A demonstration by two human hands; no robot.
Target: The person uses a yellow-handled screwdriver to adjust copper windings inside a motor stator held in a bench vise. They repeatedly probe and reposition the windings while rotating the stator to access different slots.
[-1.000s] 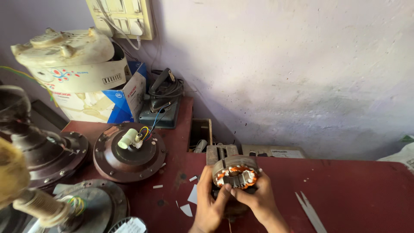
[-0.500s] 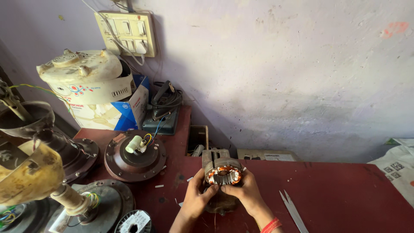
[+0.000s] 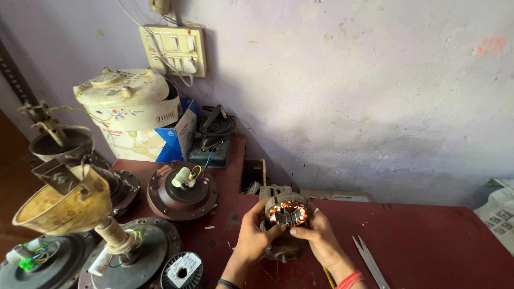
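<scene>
Left hand [image 3: 252,231] and right hand [image 3: 319,237] clasp a copper-wound motor stator [image 3: 286,210] above the red table [image 3: 428,241]

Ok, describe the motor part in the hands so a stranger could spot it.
On the red table, near its front edge, left hand and right hand cup a round motor stator. Unlike the brown fan motor housings to its left, it shows copper windings inside a grey ring.

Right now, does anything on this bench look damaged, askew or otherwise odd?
Yes. The yellowed fan canopy cup at left tilts on its rod. Small pale scraps litter the red table. The wall is stained. The left hand and right hand hold a motor stator; it looks intact.
</scene>
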